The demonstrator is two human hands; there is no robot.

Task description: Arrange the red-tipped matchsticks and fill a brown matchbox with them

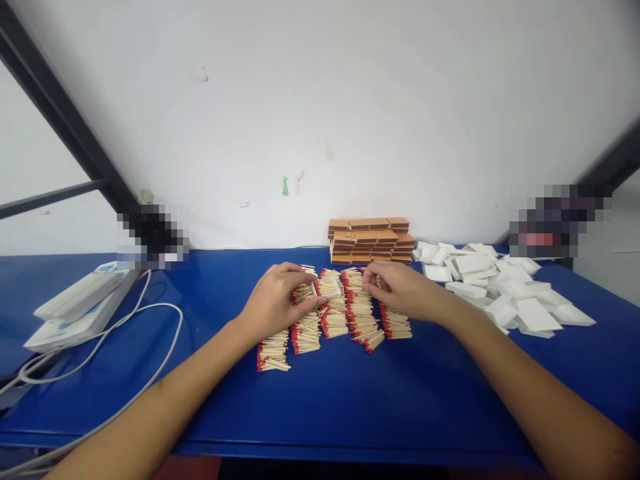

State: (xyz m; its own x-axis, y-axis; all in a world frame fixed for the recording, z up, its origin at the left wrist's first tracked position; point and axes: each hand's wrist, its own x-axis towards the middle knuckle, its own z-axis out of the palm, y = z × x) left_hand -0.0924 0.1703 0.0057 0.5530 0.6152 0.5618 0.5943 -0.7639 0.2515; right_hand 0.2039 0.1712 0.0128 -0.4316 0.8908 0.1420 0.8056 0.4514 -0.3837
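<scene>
My left hand (pixel 275 297) grips a small white matchbox tray (pixel 341 288) by its left end, thumb on the near side. Matches with red heads lie inside the tray. Just to the right, my right hand (pixel 395 288) is closed, its thumb and fingers drawn together over the matches; whatever is between the fingertips is too small to make out. Under and around both hands, wooden matches (pixel 363 313) lie in several rows, red heads mostly to the left. Parts of the rows are hidden by my hands.
Orange-brown matchbox sleeves (pixel 370 239) are stacked against the white wall. White trays (pixel 500 283) lie in a loose heap at the right. At the left of the blue table (pixel 320 400) are white flat packs (pixel 80 303) and a looping white cable (pixel 175 327).
</scene>
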